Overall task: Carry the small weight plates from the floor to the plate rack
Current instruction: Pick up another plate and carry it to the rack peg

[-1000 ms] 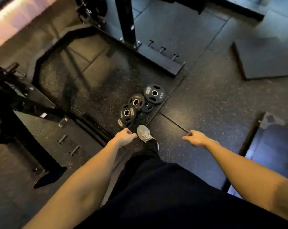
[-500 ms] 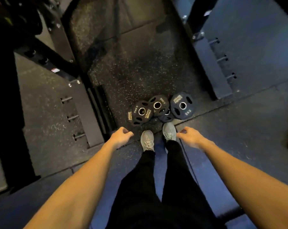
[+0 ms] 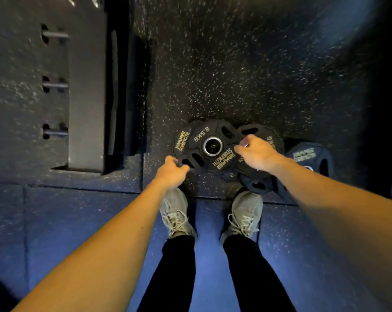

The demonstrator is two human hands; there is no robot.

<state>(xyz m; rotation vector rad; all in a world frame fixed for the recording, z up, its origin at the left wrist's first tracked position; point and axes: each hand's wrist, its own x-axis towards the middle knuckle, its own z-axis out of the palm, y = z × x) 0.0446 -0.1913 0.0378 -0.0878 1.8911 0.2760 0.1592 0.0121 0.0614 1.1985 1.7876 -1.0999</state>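
A person bends over a cluster of small weight plates on a gym floor, both hands down among them. The left hand [image 3: 171,171] has its fingers curled at the near-left rim of the top plate [image 3: 209,146], a black disc stamped 2.5KG with a steel-ringed centre hole, seemingly hooking one of its grip slots; the right hand [image 3: 256,154] is curled at the same plate's right edge, where it overlaps a second plate [image 3: 261,131] behind, though which of the two its hidden fingertips hold cannot be told. The two-sided hold looks meant to lift the top disc level off the pile. A further plate [image 3: 256,184] lies partly beneath, by the right shoe [image 3: 244,216], and another [image 3: 310,158] sits just right of the forearm (all overlapping, which likely explains starting from the top). No plate has left the floor, and the plate rack is not identifiable in this view. The discs rest on black speckled rubber matting [image 3: 246,64]; the left shoe [image 3: 175,210] stands on a smoother, bluish-lit mat [image 3: 78,221] just short of the seam. To the left runs a dark metal frame base [image 3: 86,97] with short pegs, its purpose unclear in the dim light.
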